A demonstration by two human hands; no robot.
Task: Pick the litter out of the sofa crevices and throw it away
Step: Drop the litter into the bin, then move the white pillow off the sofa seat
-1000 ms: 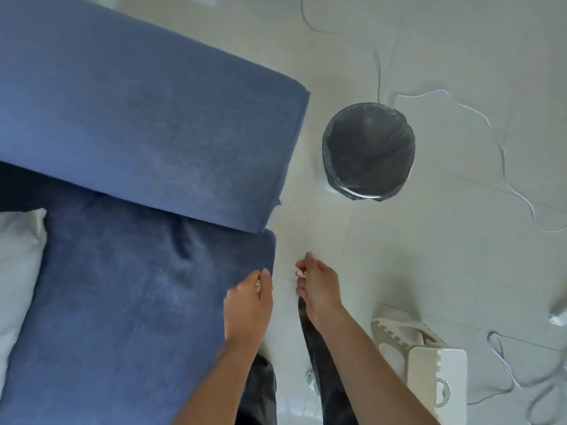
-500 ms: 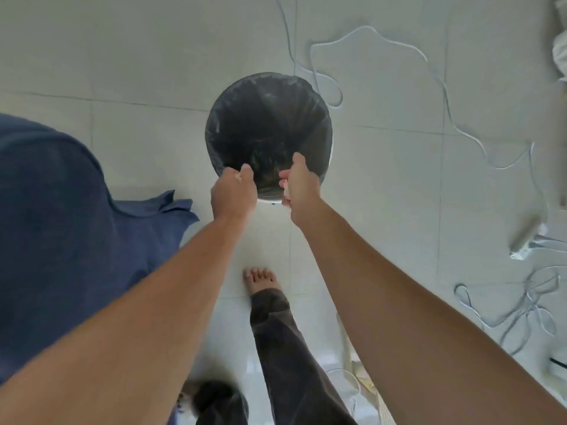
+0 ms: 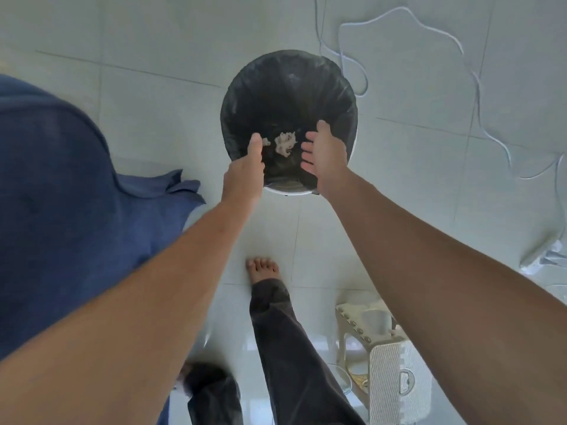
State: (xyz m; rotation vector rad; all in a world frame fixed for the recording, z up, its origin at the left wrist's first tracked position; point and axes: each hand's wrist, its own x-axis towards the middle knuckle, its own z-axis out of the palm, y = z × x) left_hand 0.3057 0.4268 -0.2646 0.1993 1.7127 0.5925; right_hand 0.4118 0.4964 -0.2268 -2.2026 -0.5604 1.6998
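Observation:
A round bin point(image 3: 288, 72) lined with a black bag stands on the tiled floor. Both my arms reach out over its near rim. My left hand point(image 3: 247, 170) is over the left side, fingers extended, with a small pale scrap point(image 3: 265, 142) at its fingertips. My right hand point(image 3: 325, 154) is over the right side with fingers spread and nothing in it. Between the hands a crumpled whitish clump of litter point(image 3: 285, 143) shows inside the bin's opening. The blue sofa point(image 3: 61, 194) fills the left of the view.
White cables point(image 3: 429, 44) snake over the floor behind and right of the bin. A white plastic stool point(image 3: 386, 360) stands at lower right. My bare foot point(image 3: 262, 268) and dark trouser legs are on the tiles below the bin.
My hands went from the sofa edge to over the bin. Both fists have since loosened, and the whitish litter now shows between them in the bin opening.

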